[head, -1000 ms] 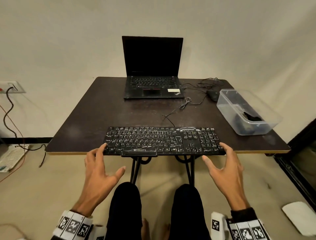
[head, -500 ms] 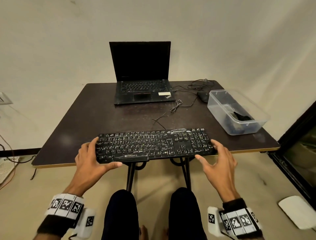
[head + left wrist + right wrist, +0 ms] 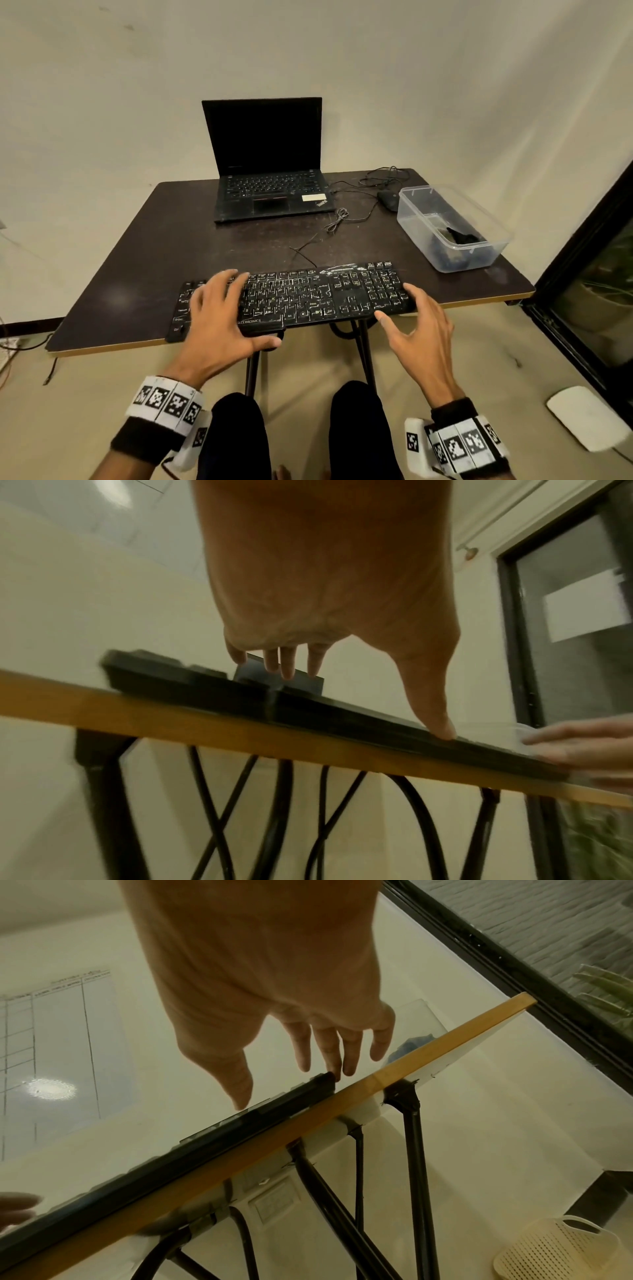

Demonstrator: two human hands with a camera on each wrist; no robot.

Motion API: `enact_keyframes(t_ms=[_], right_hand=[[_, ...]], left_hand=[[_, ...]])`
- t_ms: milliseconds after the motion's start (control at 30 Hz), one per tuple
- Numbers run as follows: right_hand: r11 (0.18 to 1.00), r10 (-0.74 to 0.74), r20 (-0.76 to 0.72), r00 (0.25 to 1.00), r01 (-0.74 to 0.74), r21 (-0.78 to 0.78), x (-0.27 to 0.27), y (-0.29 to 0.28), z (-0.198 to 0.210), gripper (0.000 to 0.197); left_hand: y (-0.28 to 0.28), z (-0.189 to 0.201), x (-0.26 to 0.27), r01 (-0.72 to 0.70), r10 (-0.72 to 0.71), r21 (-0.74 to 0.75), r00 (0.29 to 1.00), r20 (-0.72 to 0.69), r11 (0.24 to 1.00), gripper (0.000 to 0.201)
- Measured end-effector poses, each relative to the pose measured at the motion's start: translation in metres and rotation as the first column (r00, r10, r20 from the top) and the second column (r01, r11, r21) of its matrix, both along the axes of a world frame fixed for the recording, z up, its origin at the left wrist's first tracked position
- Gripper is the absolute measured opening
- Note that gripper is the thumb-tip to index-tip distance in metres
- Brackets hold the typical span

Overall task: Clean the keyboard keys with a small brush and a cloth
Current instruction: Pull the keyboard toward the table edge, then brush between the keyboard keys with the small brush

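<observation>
1. Low in the head view's centre: black Zebronics keyboard [image 3: 291,298], lying along the near edge of the dark table [image 3: 144,274], slightly skewed, its front edge overhanging the rim.
2. Over the keyboard's left part: left hand [image 3: 219,318], palm down, fingers spread and nearly straight above the keys, thumb stretched toward frame centre and touching the front edge; grasping nothing. Confirmed from the left wrist view: thumb tip on the black front edge of the keyboard [image 3: 342,718], four fingers [image 3: 287,666] hanging straight.
3. At the keyboard's right end: right hand [image 3: 421,329], palm down, fingers splayed and relaxed, fingertips at the end of the board, thumb just before the front edge; holding nothing. From the right wrist view: fingers [image 3: 329,1047] extended at the keyboard's [image 3: 240,1131] corner, contact hard to judge.
4. Upper centre: open ThinkPad laptop [image 3: 270,164], screen dark.
5. Right of frame: clear plastic container [image 3: 455,253] with dark items inside, too small to identify; black mouse [image 3: 388,200] and tangled cable just beyond.
</observation>
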State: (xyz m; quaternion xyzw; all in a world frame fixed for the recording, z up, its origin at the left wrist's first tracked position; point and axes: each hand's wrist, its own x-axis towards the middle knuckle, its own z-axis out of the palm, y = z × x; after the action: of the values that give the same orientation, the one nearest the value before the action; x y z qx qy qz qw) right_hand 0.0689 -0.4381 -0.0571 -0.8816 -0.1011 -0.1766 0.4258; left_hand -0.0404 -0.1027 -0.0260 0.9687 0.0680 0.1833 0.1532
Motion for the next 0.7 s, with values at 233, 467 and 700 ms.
enact_keyframes(t_ms=[233, 467, 700], right_hand=[[0.991, -0.03, 0.081, 0.996, 0.019, 0.134, 0.001, -0.021, 0.017, 0.031], [0.973, -0.132, 0.1, 0.986, 0.11, 0.201, 0.044, -0.065, 0.062, 0.016], [0.99, -0.13, -0.049, 0.99, 0.128, -0.053, 0.126, -0.083, 0.134, 0.015]], left_hand=[[-0.05, 0.001, 0.048, 0.157, -0.153, 0.082, 0.987, -0.049, 0.984, 0.137], [-0.042, 0.006, 0.074, 0.158, -0.145, 0.099, 0.982, -0.122, 0.983, 0.139], [-0.04, 0.003, 0.073, 0.15, -0.138, 0.065, 0.978, -0.154, 0.987, 0.139]])
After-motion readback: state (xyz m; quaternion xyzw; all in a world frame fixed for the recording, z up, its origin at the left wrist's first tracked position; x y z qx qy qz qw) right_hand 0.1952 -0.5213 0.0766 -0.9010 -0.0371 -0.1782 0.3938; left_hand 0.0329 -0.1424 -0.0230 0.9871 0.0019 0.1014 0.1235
